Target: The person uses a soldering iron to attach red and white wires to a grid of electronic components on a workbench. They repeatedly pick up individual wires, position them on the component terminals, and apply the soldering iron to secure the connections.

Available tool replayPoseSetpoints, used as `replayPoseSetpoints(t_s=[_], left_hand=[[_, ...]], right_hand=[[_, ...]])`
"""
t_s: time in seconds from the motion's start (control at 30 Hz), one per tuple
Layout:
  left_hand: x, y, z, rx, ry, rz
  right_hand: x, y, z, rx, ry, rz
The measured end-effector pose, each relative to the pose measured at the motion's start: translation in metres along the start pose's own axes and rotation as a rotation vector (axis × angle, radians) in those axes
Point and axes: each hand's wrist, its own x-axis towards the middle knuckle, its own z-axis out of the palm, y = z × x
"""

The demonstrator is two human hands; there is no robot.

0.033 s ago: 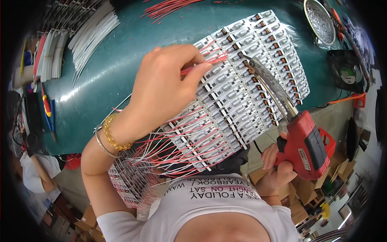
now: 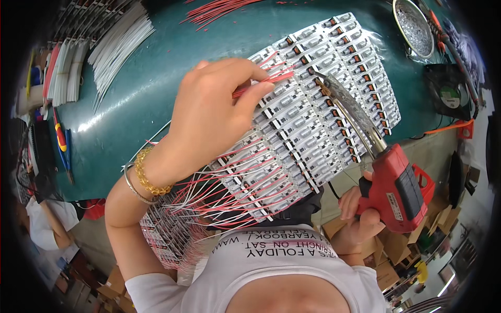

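Green table [image 2: 156,99] is bearing a wide panel of small white circuit boards [image 2: 313,120], which is sloping from the table toward the person's lap. Left hand [image 2: 209,117] is resting on that panel, pinching a red wire [image 2: 269,81] against one board. Right hand [image 2: 357,219] is gripping a red soldering gun [image 2: 399,190], whose metal tip [image 2: 326,83] is touching the panel just beside the wire.

Thin red wire [image 2: 261,83] lies flat across the white circuit-board panel [image 2: 313,115].
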Motion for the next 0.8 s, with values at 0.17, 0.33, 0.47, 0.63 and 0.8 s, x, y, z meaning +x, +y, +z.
replayPoseSetpoints(t_s=[0.17, 0.33, 0.47, 0.63, 0.8], left_hand=[[0.0, 0.003, 0.002, -0.006, 0.006, 0.091], [0.001, 0.0, 0.01, 0.027, -0.041, 0.026], [0.003, 0.002, 0.009, 0.034, -0.067, 0.001], [0.002, 0.002, 0.008, 0.03, -0.073, 0.003], [0.002, 0.002, 0.01, 0.056, -0.062, 0.015]], right_hand=[[-0.004, 0.001, -0.01, 0.028, 0.009, 0.056], [-0.007, 0.002, -0.007, 0.033, 0.042, 0.052], [-0.006, 0.006, -0.006, 0.041, 0.026, 0.063], [-0.004, 0.002, -0.002, 0.031, 0.021, 0.081], [-0.006, -0.003, -0.001, -0.058, 0.011, 0.104]])
